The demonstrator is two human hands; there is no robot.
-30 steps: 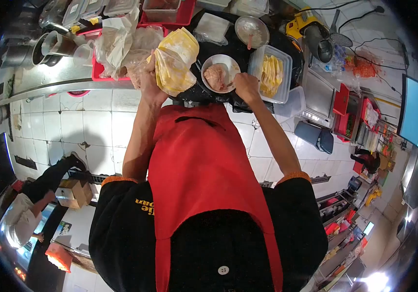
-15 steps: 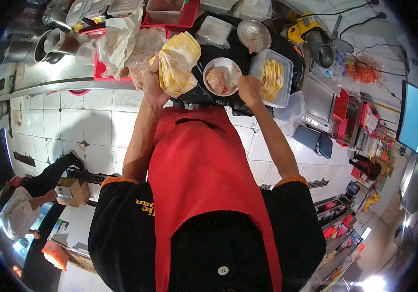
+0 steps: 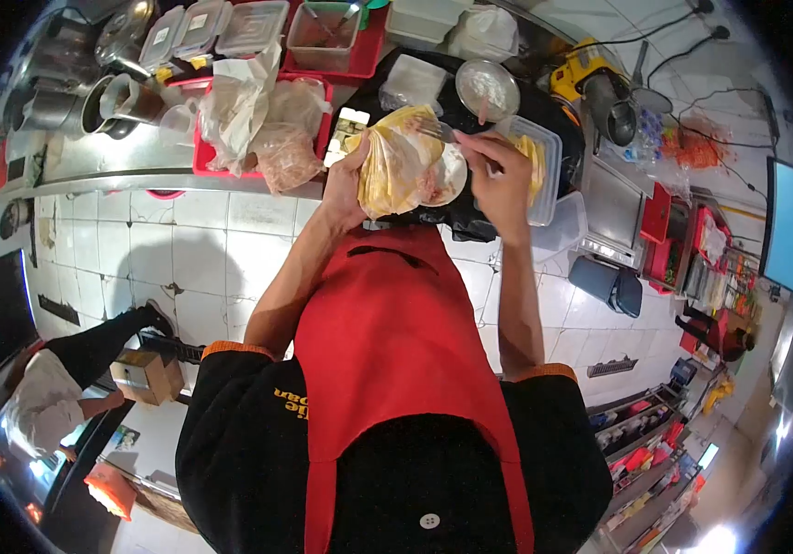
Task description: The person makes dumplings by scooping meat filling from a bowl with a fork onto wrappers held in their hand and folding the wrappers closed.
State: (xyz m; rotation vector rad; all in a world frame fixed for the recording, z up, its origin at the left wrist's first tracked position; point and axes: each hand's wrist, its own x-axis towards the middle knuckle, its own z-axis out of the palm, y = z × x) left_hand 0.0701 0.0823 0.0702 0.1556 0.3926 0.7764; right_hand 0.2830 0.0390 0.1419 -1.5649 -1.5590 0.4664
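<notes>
A fanned stack of thin yellow wrapper sheets [image 3: 385,171] rests in my left hand [image 3: 345,192], its fingers closed around the stack's left edge. My right hand [image 3: 500,180] grips a fork [image 3: 441,132], whose tines are at the top sheet's upper right side. Behind the sheets, partly hidden, stands a white bowl [image 3: 457,171] with pink minced meat [image 3: 437,192]. Right of it, a clear plastic container [image 3: 550,175] holds yellow folded pieces [image 3: 535,152], partly covered by my right hand.
A metal bowl of white powder [image 3: 489,85] stands behind the container. Left are a red tray [image 3: 207,138] with plastic bags and several lidded boxes [image 3: 253,28]. A yellow machine [image 3: 570,76] sits at the back right. Another person [image 3: 50,397] is at far left.
My left hand has moved right with the wrapper stack, partly covering the bowl. My right hand has risen from the bowl, bringing the fork into view at the sheets. The camera view has shifted slightly.
</notes>
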